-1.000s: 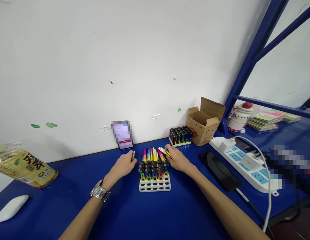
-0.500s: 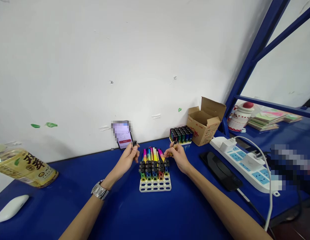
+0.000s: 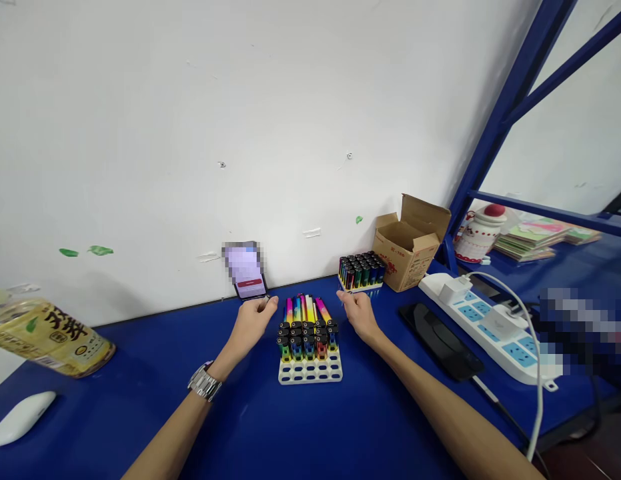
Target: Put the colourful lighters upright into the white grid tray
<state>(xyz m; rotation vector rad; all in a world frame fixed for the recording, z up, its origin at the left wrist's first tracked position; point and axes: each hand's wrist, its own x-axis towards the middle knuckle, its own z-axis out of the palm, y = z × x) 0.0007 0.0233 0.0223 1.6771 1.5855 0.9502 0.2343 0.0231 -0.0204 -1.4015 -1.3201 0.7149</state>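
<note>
Centre frame: white tray (image 3: 310,371) of upright coloured lighters (image 3: 307,333) on the blue counter (image 3: 300,433). Left hand (image 3: 251,325) beside it, fingers curled; grip contents cannot be told. Right hand (image 3: 359,313) loosely curled, likewise unclear. Behind: second lighter tray (image 3: 361,270), open carton (image 3: 411,243). Right: phone (image 3: 441,340), power strip (image 3: 490,327). Far left: bottle (image 3: 47,333), Chinese-character label.

Phone screen (image 3: 245,265) blurred; bottle (image 3: 45,333) cut off.
</note>
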